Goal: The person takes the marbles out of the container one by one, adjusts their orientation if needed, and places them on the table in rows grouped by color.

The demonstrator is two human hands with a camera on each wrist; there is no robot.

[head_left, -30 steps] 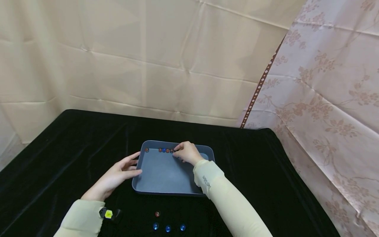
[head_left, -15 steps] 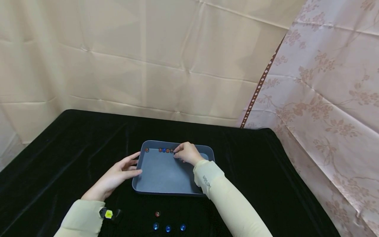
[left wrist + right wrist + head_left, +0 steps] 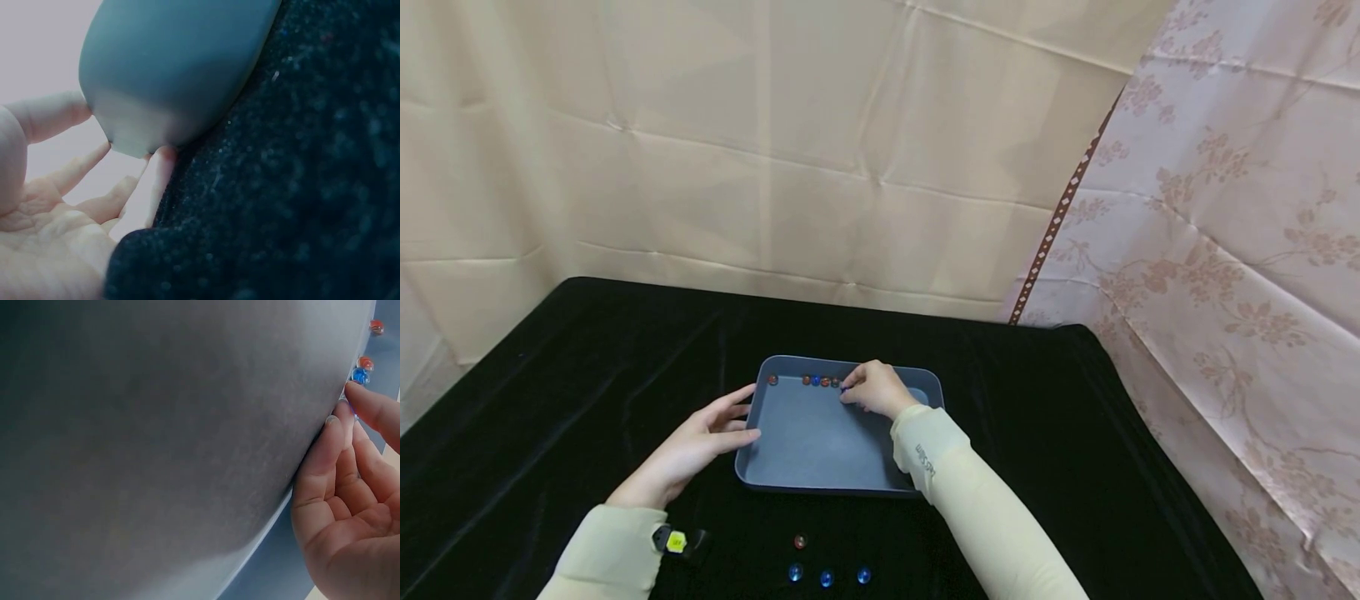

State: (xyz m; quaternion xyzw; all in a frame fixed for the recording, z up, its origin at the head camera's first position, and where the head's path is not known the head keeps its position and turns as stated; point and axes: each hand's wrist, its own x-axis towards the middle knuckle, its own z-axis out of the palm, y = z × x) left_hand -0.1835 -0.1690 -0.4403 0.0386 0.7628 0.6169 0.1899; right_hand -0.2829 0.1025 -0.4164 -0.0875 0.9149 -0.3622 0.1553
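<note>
In the head view a blue-grey rectangular tray (image 3: 820, 442) lies on a black cloth. My left hand (image 3: 688, 450) rests its fairly straight thumb and fingers against the tray's left side; the left wrist view shows their tips touching the tray wall (image 3: 169, 69). Over the tray's far side, my right hand (image 3: 877, 388) pinches a blue marble (image 3: 843, 389), mostly hidden by the fingertips. Just left of it, several marbles stand in a row along the far wall, among them a blue marble (image 3: 816, 380) and a red-orange marble (image 3: 806, 380). Farther left sits a lone reddish marble (image 3: 772, 379).
On the cloth in front of the tray lie a reddish marble (image 3: 801, 542) and three blue marbles (image 3: 827, 577). The black cloth (image 3: 625, 358) covers the table. Behind it hangs a cream curtain (image 3: 700, 167), with a floral curtain (image 3: 1225, 208) at the right.
My right hand has shifted very slightly right and down at the end of the row, and a bit of blue now shows at its fingertips. The left hand and tray stay nearly still.
</note>
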